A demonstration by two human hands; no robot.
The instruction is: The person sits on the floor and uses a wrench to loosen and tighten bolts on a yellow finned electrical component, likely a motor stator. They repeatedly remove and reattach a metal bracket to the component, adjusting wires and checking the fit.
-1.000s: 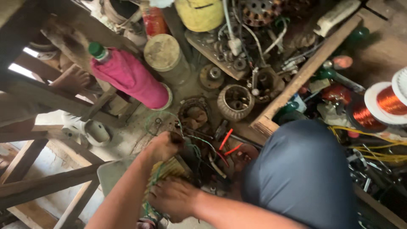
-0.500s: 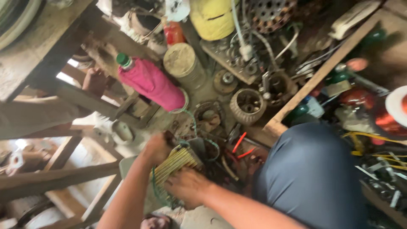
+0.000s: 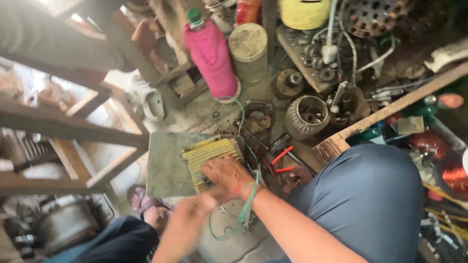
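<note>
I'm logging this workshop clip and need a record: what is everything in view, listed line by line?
Ribbed block: one, yellow, on the grey slab, under the right hand.
Slab: one, grey, on the floor at centre.
Bottle: one, pink with green cap, upper centre.
Dusty can: one, tan, right of the bottle.
Finned metal housing: one, grey, right of centre.
Pliers: one, red handles, beside the knee.
Wire: one, green, running past the right wrist.
Copper coil: one, reddish, right edge.
Right hand: on the block.
Left hand: blurred, just below it.
</note>
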